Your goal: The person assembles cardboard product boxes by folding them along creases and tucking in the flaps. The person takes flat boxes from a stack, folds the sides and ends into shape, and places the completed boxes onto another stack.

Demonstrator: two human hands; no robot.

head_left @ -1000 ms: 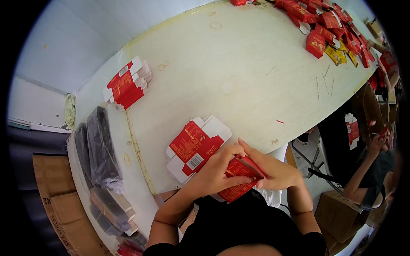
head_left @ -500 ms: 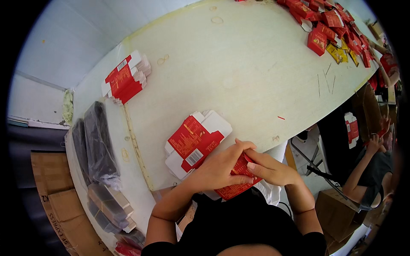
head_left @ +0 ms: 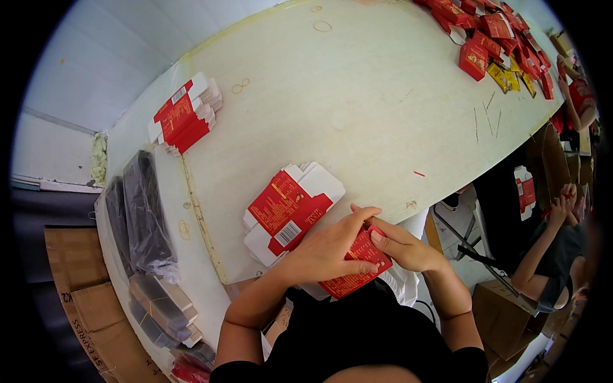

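- My left hand [head_left: 332, 252] grips the red carton [head_left: 369, 250], thumb laid across its printed face; most of my fingers curl out of sight behind it.
- My right hand [head_left: 412, 250] pinches the same carton at its upper right edge, thumb on the edge, the other fingers partly hidden, so I cannot tell how they press underneath.
- My two hands meet at the carton's far end, their fingertips close together.
- The carton sits tilted in my grip, just to the right of the near stack of flat cartons [head_left: 290, 210] and closer to my body than that stack.
- That near stack lies on the pale table [head_left: 332, 115], red printed panel and white flaps facing up, beside my left hand.
- Beyond the near stack and to its left lies the far stack of flat cartons [head_left: 185, 121].
- Left of the near stack are dark bundles in clear plastic [head_left: 148, 210].
- Far to the right of the near stack, beyond it, is a heap of red boxes [head_left: 474, 60], with yellow packets [head_left: 503, 78] at its edge.
- Right of the near stack lies a small red strip [head_left: 419, 173].
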